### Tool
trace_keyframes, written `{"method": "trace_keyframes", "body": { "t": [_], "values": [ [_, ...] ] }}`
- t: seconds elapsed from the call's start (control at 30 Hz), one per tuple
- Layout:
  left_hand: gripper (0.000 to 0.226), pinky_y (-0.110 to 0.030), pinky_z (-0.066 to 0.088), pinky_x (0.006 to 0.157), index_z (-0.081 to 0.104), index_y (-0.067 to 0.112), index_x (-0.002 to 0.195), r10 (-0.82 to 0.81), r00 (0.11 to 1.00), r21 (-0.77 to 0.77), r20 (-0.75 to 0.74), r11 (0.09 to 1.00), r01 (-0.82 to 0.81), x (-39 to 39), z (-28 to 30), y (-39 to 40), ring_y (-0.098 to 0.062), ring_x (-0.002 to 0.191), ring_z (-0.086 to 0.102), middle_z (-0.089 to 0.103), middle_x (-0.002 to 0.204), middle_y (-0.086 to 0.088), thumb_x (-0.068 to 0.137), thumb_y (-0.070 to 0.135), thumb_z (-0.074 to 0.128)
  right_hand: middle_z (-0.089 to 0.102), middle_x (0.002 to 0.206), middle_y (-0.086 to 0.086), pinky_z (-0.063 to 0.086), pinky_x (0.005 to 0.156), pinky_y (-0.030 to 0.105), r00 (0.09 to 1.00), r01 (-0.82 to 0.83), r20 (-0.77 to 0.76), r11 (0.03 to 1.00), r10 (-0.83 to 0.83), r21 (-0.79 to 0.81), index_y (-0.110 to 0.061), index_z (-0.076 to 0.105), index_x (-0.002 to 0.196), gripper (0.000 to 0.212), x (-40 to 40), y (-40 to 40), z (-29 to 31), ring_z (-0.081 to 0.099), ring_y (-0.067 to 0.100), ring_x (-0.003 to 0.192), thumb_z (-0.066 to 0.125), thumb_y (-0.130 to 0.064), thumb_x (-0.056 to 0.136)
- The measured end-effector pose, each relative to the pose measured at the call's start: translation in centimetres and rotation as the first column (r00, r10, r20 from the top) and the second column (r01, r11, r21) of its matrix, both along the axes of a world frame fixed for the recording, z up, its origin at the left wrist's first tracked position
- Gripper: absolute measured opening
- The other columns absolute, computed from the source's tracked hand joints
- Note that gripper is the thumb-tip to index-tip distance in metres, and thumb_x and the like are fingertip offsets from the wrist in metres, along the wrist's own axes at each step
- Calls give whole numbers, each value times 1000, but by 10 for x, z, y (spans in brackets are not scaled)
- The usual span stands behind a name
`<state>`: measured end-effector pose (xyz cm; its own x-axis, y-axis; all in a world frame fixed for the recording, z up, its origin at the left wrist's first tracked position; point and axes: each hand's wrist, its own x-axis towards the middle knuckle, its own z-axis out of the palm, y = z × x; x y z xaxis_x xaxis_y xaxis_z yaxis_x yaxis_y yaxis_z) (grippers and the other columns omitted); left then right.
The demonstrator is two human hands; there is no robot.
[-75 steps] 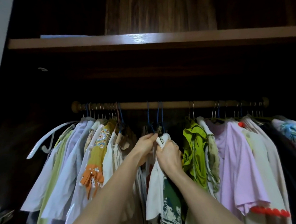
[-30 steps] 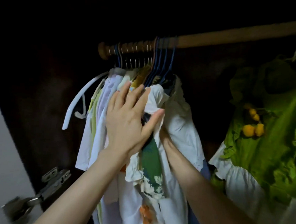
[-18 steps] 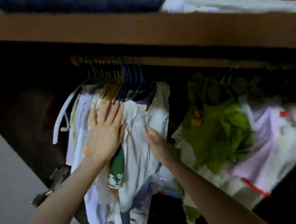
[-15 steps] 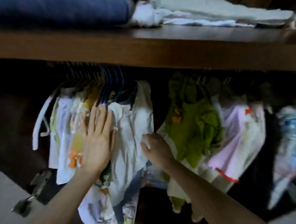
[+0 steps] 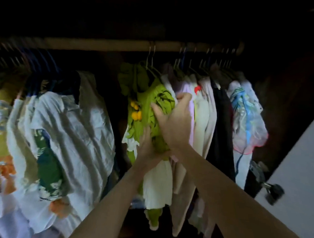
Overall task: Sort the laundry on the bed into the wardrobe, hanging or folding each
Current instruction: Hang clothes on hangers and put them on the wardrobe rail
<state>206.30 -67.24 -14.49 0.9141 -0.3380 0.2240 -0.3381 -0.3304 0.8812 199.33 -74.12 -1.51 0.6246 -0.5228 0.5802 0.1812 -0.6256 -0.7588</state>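
Clothes hang on hangers from a wooden rail (image 5: 105, 45) inside a dark wardrobe. A green garment (image 5: 144, 104) with yellow pompoms hangs near the middle. My right hand (image 5: 174, 123) grips its bunched green fabric, thumb on the left and fingers curled round the right side against a lilac garment (image 5: 191, 95). My left hand (image 5: 148, 148) is below it, holding the same green garment from underneath. To the left hangs a white shirt (image 5: 70, 126) over a green printed piece (image 5: 48, 161).
Pale, black and blue-patterned garments (image 5: 245, 111) fill the rail's right end. A dark gap lies between the white shirt and the green garment. The pale wardrobe door (image 5: 296, 177) with a metal hinge (image 5: 267, 185) stands at the right.
Both hands have left the white shirt group on the left and moved right onto the green garment. The view has swung right and the shelf above is out of sight.
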Motion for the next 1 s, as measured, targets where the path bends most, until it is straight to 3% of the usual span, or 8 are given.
{"method": "trace_keyframes", "body": {
  "t": [0.07,0.17,0.23,0.3,0.43,0.63,0.83,1.0],
  "values": [
    [127,-48,41,105,26,34,143,4,999,-53,34,999,-3,5,-2,-9,-25,135,41,43,145,-5,35,71,82,52,81,-5,34,56,22,994,69,-76,996,-73,-57,-13,41,106,48,15,-7,5,50,10,67,67,-47,83],
    [100,-43,46,100,53,12,123,56,997,-30,54,998,-54,8,4,-12,-23,118,56,57,127,-9,38,59,78,61,92,9,32,68,30,964,92,-221,967,-146,-238,-7,55,100,32,26,-13,-3,58,29,89,51,-38,95],
    [60,-30,49,93,58,25,107,18,998,-58,62,998,-14,6,5,-16,-13,102,63,65,110,2,55,38,84,60,87,10,34,68,33,972,100,-186,965,-147,-244,-6,54,92,24,26,-16,-10,58,31,91,49,-30,96],
    [49,-18,43,84,50,40,96,-42,995,-42,90,998,46,-3,11,-24,-12,99,63,64,105,6,71,14,82,64,90,12,38,71,36,971,133,-161,961,-175,-243,-5,57,92,25,20,-25,-9,59,31,92,49,-28,97],
    [44,-2,37,75,58,19,116,-159,972,17,172,987,158,-22,20,-60,-12,106,57,61,115,-2,72,22,65,63,105,21,41,75,38,957,232,-145,962,-253,-145,2,58,96,25,1,-62,2,57,39,100,49,-21,96],
    [36,-9,32,78,52,-2,125,-233,960,102,156,970,219,-48,33,-104,-15,106,54,55,111,-2,90,2,58,63,106,22,41,74,38,939,299,-147,950,-310,-92,3,59,95,22,-14,-107,13,57,39,101,50,-18,93],
    [35,-12,37,75,57,1,117,-203,978,169,50,967,192,-52,47,-61,-15,102,56,60,107,-3,86,12,69,64,97,23,40,73,40,975,130,-170,988,-142,-83,2,55,111,33,-24,-89,5,58,40,95,47,-27,99],
    [25,-27,48,84,65,11,101,-220,969,346,-111,906,245,-71,94,-1,-4,89,62,68,99,-5,80,17,76,68,78,12,49,63,41,976,-24,-219,998,9,-66,-8,57,96,24,-80,-73,7,64,32,73,47,-29,99]
  ]
}}
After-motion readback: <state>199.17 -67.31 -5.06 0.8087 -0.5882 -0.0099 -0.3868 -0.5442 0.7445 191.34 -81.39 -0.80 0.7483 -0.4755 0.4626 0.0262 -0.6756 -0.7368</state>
